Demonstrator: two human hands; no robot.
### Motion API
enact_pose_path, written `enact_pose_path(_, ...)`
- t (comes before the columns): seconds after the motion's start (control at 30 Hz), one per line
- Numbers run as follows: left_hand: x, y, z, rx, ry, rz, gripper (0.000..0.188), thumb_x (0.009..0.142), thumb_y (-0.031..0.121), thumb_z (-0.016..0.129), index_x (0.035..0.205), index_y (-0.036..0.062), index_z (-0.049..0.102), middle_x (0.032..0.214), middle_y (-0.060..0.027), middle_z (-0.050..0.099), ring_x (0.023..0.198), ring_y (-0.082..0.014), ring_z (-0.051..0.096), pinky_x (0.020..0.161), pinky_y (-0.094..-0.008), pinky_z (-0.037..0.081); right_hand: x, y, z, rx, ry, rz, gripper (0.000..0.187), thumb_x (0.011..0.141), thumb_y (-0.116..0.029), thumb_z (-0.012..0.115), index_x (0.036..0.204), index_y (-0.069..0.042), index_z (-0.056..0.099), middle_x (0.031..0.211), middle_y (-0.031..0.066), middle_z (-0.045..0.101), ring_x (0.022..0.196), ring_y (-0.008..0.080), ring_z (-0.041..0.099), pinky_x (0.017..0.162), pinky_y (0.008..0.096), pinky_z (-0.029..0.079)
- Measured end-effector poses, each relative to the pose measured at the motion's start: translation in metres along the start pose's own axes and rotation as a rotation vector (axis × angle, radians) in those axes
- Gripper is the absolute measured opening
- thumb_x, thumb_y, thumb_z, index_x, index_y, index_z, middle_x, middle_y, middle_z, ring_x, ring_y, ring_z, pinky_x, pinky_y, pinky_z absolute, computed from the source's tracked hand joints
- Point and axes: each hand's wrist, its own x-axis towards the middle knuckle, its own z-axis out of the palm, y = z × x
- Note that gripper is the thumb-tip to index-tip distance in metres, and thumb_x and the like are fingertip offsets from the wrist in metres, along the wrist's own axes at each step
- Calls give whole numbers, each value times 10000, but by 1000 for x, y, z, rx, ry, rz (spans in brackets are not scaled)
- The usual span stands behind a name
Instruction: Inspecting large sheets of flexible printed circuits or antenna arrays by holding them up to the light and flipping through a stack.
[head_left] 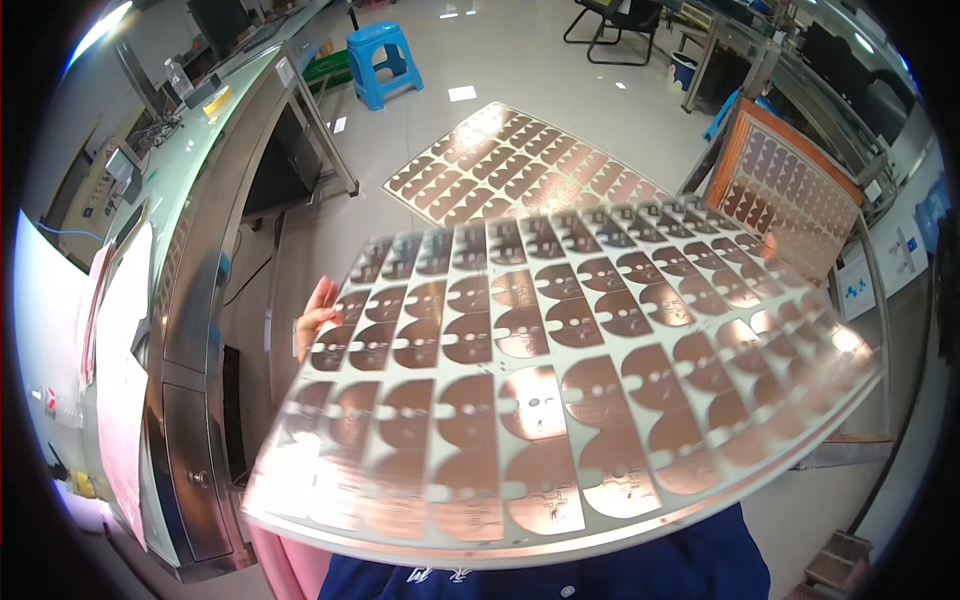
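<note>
A wide, light-coloured copper-patterned panel point(530, 375) is tilted in front of me, its face covered by rows of rounded, notched copper shapes. At its left edge my left hand point(318, 318) is closed on the border, with fingertips showing past the rim. Only a small bit of my right hand point(769, 247) shows at the panel's far right edge, where it grips; its other fingers are hidden behind the panel. Beyond the far edge lies a second sheet point(432, 200) with similar copper shapes, partly covered by the panel.
On the left runs a long workbench point(215, 130) with metal drawers. A blue stool point(383, 65) stands on the tiled floor ahead. An orange-framed patterned screen point(790, 135) leans at the right, and a black chair point(615, 30) is farther back.
</note>
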Motion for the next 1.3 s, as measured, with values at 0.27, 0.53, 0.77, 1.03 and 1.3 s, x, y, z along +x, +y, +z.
enact_pose_path(0.27, -50, -43, 91, 103, 77, 351, 388, 897, 29, 483, 1274, 78, 408, 1172, -113, 535, 1050, -202, 560, 824, -348, 545, -15, 23, -18, 4, 23, 407, 348, 918, -192, 538, 1229, -50, 469, 1227, 55, 483, 1012, 138, 556, 865, 294, 463)
enact_pose_path(0.53, -40, -44, 77, -281, 14, 368, 405, 907, 155, 465, 1287, 32, 399, 1131, -132, 556, 1048, -244, 553, 860, -364, 494, -18, 18, -34, -78, 12, 554, 347, 925, -203, 525, 1230, -46, 469, 1218, 57, 496, 1010, 147, 559, 852, 313, 480)
enact_pose_path(0.77, -40, -96, 55, -486, -275, 88, 445, 926, 277, 442, 1276, 3, 417, 1113, -125, 573, 1065, -275, 540, 892, -398, 461, -19, 33, -26, -3, -83, 509, 349, 942, -227, 485, 1238, -42, 470, 1211, 68, 516, 1030, 166, 555, 859, 331, 482)
enact_pose_path(1.03, -78, -125, 146, -341, -355, 29, 579, 905, 151, 529, 1394, 130, 220, 1372, -84, 368, 1252, -232, 388, 1026, -440, 336, -65, 68, 28, 376, -49, 240, 308, 942, -174, 476, 1211, -23, 477, 1211, 119, 540, 1107, 245, 519, 969, 449, 409)
enact_pose_path(1.3, -69, -107, 130, -249, -268, -64, 614, 833, -30, 559, 1354, 155, 294, 1291, -45, 439, 1090, -147, 510, 969, -371, 407, -87, 44, -11, 101, -53, 348, 491, 853, -81, 578, 1297, -39, 375, 1246, 110, 500, 1127, 272, 513, 976, 450, 420)
